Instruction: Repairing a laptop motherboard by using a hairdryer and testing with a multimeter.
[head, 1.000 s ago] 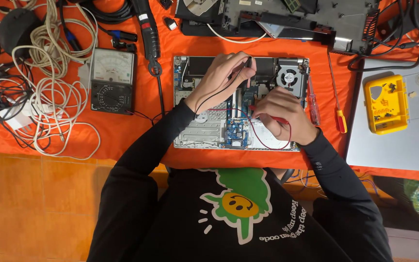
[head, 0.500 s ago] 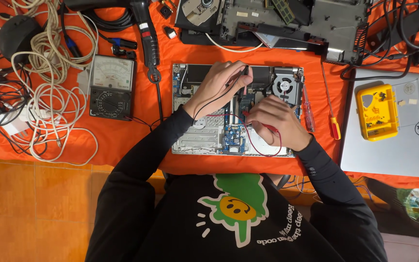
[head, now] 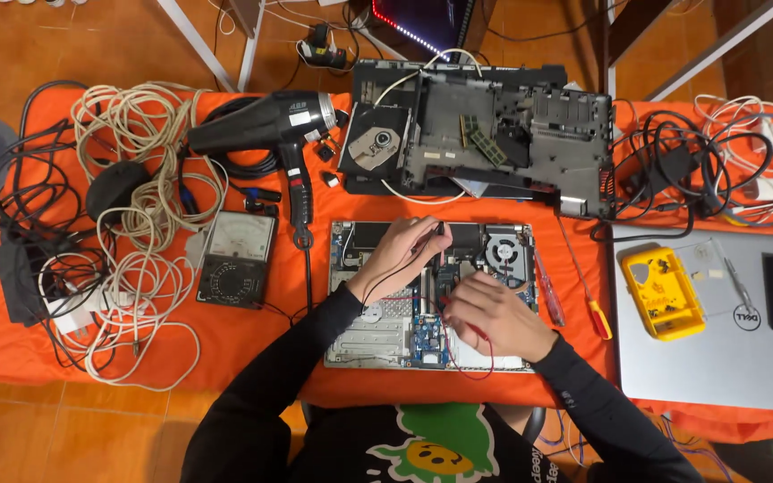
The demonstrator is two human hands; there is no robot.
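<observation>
Fingers (head: pixel 422 240) still pinch black probe (head: pixel 440 229); view now wider.

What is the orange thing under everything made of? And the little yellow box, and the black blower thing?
The orange cover looks like cloth: matte, with soft wrinkles, and it hangs over the table edge. The yellow box looks like hard plastic, smooth with moulded compartments. The black blower seems to be glossy plastic, since light glints off its barrel.
</observation>
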